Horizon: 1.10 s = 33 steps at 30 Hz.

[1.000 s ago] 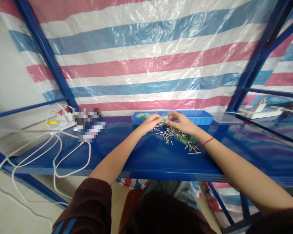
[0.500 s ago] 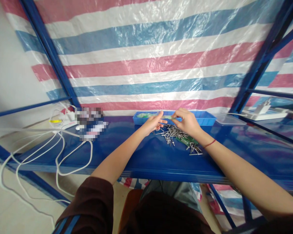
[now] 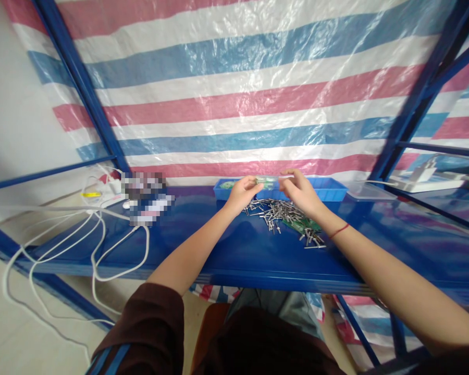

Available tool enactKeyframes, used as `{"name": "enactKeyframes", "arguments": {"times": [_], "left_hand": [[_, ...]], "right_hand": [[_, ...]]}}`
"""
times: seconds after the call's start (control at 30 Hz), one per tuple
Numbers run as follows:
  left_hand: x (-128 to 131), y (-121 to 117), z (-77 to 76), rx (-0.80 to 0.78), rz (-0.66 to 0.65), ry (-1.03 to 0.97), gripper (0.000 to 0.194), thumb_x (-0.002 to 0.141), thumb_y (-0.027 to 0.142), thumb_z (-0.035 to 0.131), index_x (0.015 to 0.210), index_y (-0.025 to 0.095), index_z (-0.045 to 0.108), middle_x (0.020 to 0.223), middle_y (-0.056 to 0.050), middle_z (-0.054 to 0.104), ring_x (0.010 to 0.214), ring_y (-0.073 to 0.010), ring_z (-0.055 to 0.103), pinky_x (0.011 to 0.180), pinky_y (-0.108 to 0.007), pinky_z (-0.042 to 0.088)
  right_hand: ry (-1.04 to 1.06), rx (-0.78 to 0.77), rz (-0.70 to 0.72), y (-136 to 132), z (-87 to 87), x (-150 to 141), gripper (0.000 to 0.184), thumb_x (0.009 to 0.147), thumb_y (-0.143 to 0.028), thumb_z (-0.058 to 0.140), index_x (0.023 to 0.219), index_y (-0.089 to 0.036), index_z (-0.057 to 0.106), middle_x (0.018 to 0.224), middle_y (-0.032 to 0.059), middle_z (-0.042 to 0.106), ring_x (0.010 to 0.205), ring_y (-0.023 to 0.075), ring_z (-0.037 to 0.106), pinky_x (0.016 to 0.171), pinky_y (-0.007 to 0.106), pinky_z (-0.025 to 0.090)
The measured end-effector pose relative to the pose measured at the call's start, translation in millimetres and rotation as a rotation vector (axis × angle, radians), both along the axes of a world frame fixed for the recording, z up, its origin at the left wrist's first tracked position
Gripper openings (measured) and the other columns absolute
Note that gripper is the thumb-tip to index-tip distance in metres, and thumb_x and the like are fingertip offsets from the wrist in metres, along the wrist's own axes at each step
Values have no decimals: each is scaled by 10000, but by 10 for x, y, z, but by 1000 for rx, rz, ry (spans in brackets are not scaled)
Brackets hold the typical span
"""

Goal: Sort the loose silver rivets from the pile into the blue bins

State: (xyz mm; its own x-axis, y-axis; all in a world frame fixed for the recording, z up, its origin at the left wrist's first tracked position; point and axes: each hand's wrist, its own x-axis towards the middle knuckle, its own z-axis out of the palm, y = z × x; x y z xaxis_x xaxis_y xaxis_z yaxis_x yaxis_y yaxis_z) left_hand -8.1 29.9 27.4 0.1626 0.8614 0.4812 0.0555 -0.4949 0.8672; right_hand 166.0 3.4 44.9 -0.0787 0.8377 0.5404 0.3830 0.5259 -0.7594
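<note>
Thumb and fingers of my left hand (image 3: 243, 195) are closed on a small clear plastic bag (image 3: 268, 182) with green markings and thin metal pieces inside. At the bag's other end, my right hand (image 3: 301, 194) has its thumb and curled fingers against the clear edge, apparently pinching it; its index finger is raised. Below both hands lies a loose pile of blind rivets (image 3: 277, 212) on the blue table (image 3: 234, 250). Part of a green-printed bag (image 3: 303, 225) shows beneath the rivets, under my right wrist.
Behind my hands stands a blue divided bin (image 3: 328, 190), with a green-and-clear bag (image 3: 226, 185) in its left compartment. A clear plastic lid (image 3: 369, 191) lies to its right. White cables (image 3: 146, 250) loop over the table's left end. A power strip (image 3: 430, 179) sits far right.
The small bag passed into my right hand's pinch while my left fingers spread. Now my left hand grips it again, and my right hand has shifted to its right end.
</note>
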Motion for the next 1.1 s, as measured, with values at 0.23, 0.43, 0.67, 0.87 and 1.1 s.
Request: {"name": "enactKeyframes", "arguments": {"times": [0.23,0.43,0.67,0.87,1.1], "left_hand": [[38,-6,-20,87,-51,185,155,808,166,540,918,174,649,1113,-53,632,961,-146,595,820,-282,471],[79,-78,-20,-97,-127,133,249,815,290,560,1021,171,635,876,-48,670,728,-114,609,681,-249,489],[-210,239,-31,79,347,162,272,791,276,599,1024,143,645,932,-75,698,824,-160,637,817,-293,487],[-633,339,-42,92,659,662,395,861,443,459,1144,227,631,1114,-92,649,1093,-279,543,941,-441,410],[-615,235,-89,46,692,1041,513,872,594,283,1206,334,572,1421,-67,386,1301,-321,317,1006,-561,284]], "right_hand": [[172,-213,166,57,-30,-7,285,743,-434,599,861,-186,523,626,15,557,484,111,476,384,221,310],[38,2,113,116,-78,25,269,747,-405,589,891,-183,542,597,-8,559,536,125,513,488,250,410],[-216,212,-148,85,67,164,272,785,-372,533,950,-164,593,1013,108,654,771,199,612,710,354,473],[-466,150,-249,103,224,443,208,783,-301,486,820,-155,630,895,92,682,778,210,616,732,330,459],[-859,-236,-96,192,205,764,289,764,-380,525,890,-165,671,928,76,696,835,224,631,758,311,464]]}}
